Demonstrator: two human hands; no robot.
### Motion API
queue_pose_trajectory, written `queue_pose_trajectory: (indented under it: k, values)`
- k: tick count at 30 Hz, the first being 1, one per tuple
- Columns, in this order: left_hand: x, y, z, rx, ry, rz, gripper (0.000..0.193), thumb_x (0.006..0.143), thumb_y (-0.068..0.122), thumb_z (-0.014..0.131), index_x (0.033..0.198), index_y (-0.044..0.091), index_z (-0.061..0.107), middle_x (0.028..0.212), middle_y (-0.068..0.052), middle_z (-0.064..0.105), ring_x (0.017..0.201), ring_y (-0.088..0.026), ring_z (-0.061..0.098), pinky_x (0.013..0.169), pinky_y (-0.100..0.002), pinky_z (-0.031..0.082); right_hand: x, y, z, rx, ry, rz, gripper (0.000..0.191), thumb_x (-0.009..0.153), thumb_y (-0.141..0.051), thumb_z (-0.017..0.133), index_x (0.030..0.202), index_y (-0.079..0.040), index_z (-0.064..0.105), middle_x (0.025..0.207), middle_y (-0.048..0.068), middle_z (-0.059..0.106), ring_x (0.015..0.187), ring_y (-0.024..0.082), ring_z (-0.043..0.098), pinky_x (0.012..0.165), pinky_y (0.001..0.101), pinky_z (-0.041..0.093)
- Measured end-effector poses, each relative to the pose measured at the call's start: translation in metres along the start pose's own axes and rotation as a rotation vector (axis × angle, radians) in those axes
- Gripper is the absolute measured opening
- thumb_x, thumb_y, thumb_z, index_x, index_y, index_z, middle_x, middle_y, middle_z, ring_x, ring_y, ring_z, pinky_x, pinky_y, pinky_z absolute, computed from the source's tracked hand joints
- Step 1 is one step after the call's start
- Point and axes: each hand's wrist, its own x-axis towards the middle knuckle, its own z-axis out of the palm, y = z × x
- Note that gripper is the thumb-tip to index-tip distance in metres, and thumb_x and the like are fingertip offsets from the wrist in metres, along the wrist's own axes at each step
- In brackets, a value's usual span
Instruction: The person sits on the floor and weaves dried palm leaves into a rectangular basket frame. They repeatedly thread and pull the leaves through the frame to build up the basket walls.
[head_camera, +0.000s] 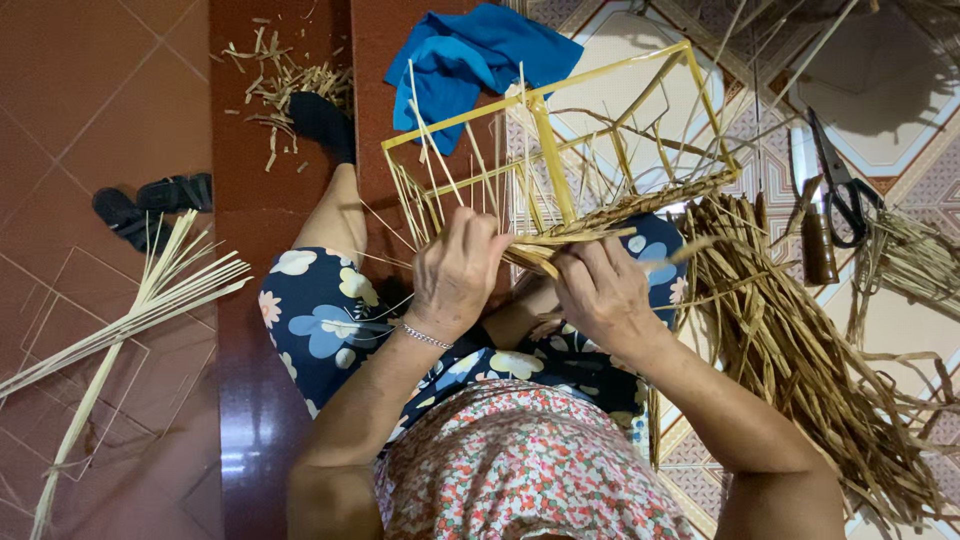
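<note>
Person seated on tiled floor (120, 110), basket frame (560, 140) resting on lap, tilted away from the camera. Frame = yellow box-shaped skeleton w/ thin upright ribs, partly woven along near edge.

L hand (455, 268) closed on the frame's near-left side, fingers curled over ribs + straw strands (560, 245). Silver bracelet (425, 337) on that wrist. R hand (600, 290) closed too, pinching the strand bundle just under the woven braid; both hands almost touching at the weave.

Around: pile of dried straw (800, 340) on floor just right of R arm. Scissors (840, 185) near it, upper right. Blue cloth (470, 55) behind frame. Pale split reeds (140, 300) fanned out far left, black sandals (150, 205) beside them. Straw scraps (285, 85) top left near a black-socked foot (325, 125).
</note>
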Motion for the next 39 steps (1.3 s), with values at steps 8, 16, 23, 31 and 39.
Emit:
queue_pose_trajectory:
  k: [8,16,23,31,39]
  values:
    - [0.0,-0.006,0.016,0.032,-0.105,0.052,0.031,0.096,0.002,0.067,0.126,-0.005,0.062,0.08,-0.015,0.069,0.059,-0.023,0.069,0.049,-0.032,0.055,-0.022,-0.021,-0.011,0.148,-0.137,-0.002,0.02,0.082,-0.003,0.076,0.092,-0.001,0.059,0.089,0.014,0.061,0.075,0.029,0.06,0.061,0.0405,0.051]
    - [0.012,0.005,-0.009,-0.448,-0.196,-0.071,0.026,0.097,-0.002,0.062,0.123,-0.003,0.068,0.11,-0.016,0.07,0.085,-0.027,0.074,0.071,-0.035,0.06,-0.014,-0.001,-0.028,0.374,-0.068,0.181,0.038,0.088,0.0,0.073,0.124,0.007,0.064,0.087,0.016,0.067,0.068,0.026,0.066,0.055,0.0362,0.053]
    - [0.011,0.009,-0.021,-0.374,-0.272,0.12,0.042,0.083,-0.007,0.062,0.124,0.0,0.069,0.125,-0.013,0.064,0.111,-0.032,0.065,0.096,-0.04,0.055,0.019,-0.01,-0.044,0.034,0.071,-0.229,0.043,0.077,-0.003,0.072,0.119,0.008,0.068,0.095,0.016,0.068,0.077,0.026,0.061,0.064,0.0362,0.051]
    - [0.009,0.009,0.002,-0.214,-0.225,0.115,0.025,0.077,-0.003,0.067,0.101,-0.002,0.061,0.106,-0.016,0.053,0.104,-0.034,0.06,0.089,-0.044,0.053,0.049,0.0,-0.056,-0.16,-0.478,0.167,0.027,0.097,-0.026,0.067,0.083,-0.003,0.07,0.065,0.008,0.064,0.047,0.02,0.056,0.043,0.0383,0.042]
    - [0.002,0.007,0.008,-0.136,-0.025,0.277,0.042,0.084,-0.002,0.063,0.126,-0.007,0.061,0.111,-0.017,0.05,0.097,-0.032,0.061,0.086,-0.042,0.059,0.052,0.05,-0.044,0.215,-0.492,0.237,0.021,0.09,-0.029,0.072,0.084,-0.01,0.077,0.06,0.008,0.068,0.046,0.022,0.063,0.046,0.041,0.049]
